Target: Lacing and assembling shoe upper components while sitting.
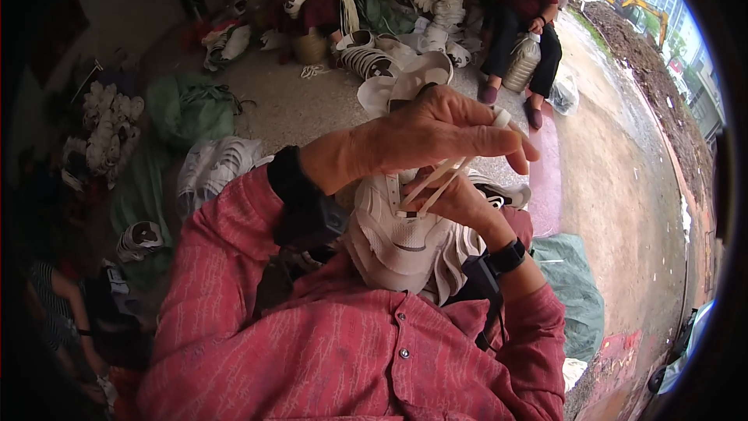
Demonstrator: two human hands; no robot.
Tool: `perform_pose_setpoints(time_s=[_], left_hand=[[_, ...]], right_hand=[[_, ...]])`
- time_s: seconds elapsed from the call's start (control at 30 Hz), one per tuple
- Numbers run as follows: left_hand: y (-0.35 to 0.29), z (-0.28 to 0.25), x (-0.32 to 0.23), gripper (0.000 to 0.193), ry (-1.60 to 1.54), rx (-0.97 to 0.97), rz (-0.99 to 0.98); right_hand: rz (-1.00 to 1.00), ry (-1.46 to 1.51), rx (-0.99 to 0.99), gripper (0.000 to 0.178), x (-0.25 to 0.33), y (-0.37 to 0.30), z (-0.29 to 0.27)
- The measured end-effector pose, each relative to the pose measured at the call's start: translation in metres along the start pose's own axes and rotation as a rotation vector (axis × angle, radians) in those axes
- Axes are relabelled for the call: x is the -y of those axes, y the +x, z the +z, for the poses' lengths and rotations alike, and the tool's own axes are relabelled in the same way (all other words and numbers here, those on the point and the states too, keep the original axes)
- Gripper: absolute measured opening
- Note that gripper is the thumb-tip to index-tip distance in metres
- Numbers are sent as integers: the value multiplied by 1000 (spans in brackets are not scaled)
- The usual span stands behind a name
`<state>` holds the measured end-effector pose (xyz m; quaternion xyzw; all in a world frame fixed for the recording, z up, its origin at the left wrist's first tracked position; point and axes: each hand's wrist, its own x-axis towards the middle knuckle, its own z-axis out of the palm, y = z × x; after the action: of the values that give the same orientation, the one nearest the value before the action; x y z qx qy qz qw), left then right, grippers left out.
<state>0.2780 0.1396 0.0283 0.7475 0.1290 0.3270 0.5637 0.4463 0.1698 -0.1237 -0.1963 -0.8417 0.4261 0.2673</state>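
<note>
Shoe upper (pixel 393 243): in the head view, I locate this white part below the left hand, in front of the red shirt (pixel 335 347). The left hand (pixel 425 136) is raised, bent fingers pinching the white lace (pixel 446 185); its two strands slant down to the upper. The right hand (pixel 458 201) sits beside the upper; I cannot tell its grip.

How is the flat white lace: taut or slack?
Taut, apparently: lace strands run straight between left hand and pale mesh shoe upper.
</note>
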Motion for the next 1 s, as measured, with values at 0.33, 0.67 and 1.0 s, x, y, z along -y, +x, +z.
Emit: perform_pose_setpoints(time_s=[0.33,0.67,1.0], left_hand=[[-40,-40,23,39,82,-179,90],[-203,-114,46,31,-349,-727,-214],[-347,-112,65,24,-598,-1263,-179]], right_hand=[[81,-115,-383,14,-5,6,40],[312,1171,-960,13,-58,-52,-7],[336,1104,-1249,9,-146,-280,-116]])
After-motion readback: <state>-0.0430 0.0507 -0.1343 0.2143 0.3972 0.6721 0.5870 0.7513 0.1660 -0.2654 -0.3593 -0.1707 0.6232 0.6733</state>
